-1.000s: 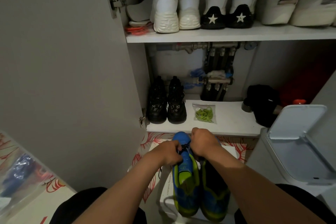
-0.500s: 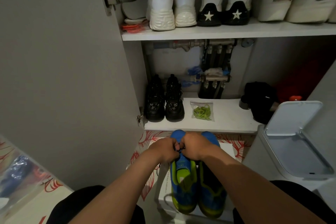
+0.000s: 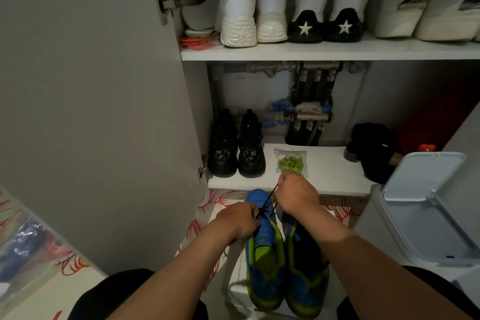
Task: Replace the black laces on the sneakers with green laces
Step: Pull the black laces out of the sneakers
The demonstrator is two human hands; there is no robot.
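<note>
Two blue and lime-green sneakers stand side by side on a white box (image 3: 233, 283) between my knees, the left sneaker (image 3: 263, 254) and the right sneaker (image 3: 307, 275). My left hand (image 3: 240, 218) grips the left sneaker at its laced front. My right hand (image 3: 296, 193) is raised beyond the toe and pinches a black lace (image 3: 268, 197), which runs taut from the sneaker's eyelets up to that hand. A clear bag of green laces (image 3: 291, 161) lies on the lower cupboard shelf (image 3: 330, 171) just beyond my right hand.
Black sneakers (image 3: 237, 148) stand on the lower shelf's left, a black bundle (image 3: 375, 150) on its right. White shoes line the upper shelf (image 3: 324, 49). The open cupboard door (image 3: 91, 112) is on the left, a white lidded bin (image 3: 426, 205) on the right.
My right hand has lifted away from the left sneaker toward the shelf, drawing the black lace out taut. My left hand stays on the sneaker.
</note>
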